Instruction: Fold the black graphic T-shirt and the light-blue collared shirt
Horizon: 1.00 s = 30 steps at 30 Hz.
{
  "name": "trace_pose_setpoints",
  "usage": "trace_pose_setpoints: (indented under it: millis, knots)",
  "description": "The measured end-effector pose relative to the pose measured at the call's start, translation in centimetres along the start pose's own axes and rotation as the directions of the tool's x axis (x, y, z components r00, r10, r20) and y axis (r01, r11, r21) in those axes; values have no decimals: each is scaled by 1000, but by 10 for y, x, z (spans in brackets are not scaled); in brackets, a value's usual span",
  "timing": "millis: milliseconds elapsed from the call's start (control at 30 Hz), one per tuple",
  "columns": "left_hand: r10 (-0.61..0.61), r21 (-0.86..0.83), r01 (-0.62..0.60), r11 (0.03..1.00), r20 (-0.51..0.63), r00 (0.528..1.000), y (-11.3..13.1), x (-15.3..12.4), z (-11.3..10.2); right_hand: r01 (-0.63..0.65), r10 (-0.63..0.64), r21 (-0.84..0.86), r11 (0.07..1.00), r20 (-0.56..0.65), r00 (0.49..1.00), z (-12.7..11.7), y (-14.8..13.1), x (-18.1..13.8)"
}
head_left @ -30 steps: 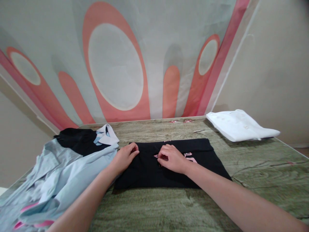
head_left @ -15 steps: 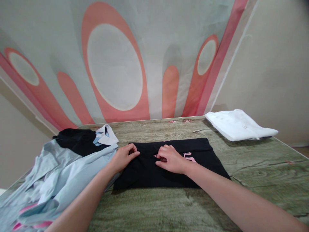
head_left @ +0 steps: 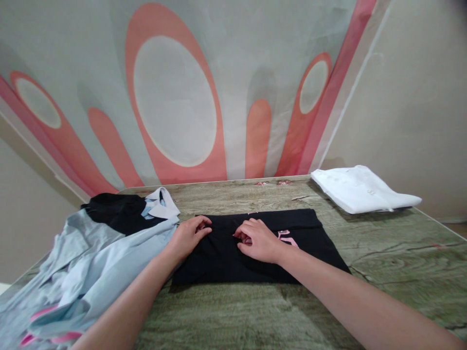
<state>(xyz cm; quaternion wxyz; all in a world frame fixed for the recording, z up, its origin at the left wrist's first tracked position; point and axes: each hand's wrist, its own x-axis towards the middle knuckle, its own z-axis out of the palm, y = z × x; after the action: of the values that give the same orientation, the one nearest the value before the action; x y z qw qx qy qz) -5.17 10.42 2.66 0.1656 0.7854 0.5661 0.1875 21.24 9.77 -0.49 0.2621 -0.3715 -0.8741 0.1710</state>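
While I watch through the head camera, I see the folded black garment [head_left: 215,262] lying flat in the middle of the desk [head_left: 394,272], its long sides roughly along the far edge, with a strip of wood grain between. My left hand [head_left: 188,237] sits at its far left corner, thumb and fingers curved over the cloth; I cannot tell whether they pinch any of it. My right hand [head_left: 259,238] is near the garment's middle, fingers curled down toward the thumb — whether cloth is caught between them, I cannot tell either. A pink print [head_left: 289,240] shows just beyond my right wrist. Along the desk's left edge I have a loose heap: a pale blue shirt [head_left: 120,267], rumpled, reaching close to the black garment's left side, and at its far end a dark cloth [head_left: 118,211] beside a white collar [head_left: 166,208]. A folded white garment [head_left: 365,189] lies at the far right corner, well apart from both hands. Behind the far edge I see a grey hanging [head_left: 233,43] with orange shapes.
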Motion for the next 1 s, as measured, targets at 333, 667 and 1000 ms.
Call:
trace_pose_setpoints:
  millis: [333, 667, 1000]
  knots:
    - [166, 86, -170, 982, 52, 985, 0, 0, -13, -28, 28, -32, 999, 21, 999, 0, 0, 1]
    - [-17, 84, 0, 996, 198, 980, 13, -6, -17, -61, 61, -8, 998, -19, 998, 5, 0, 2]
    - [-31, 55, 15, 998, 320, 947, 9, -10, -22, -57, 58, 12, 998, -18, 998, 4, -1, 2]
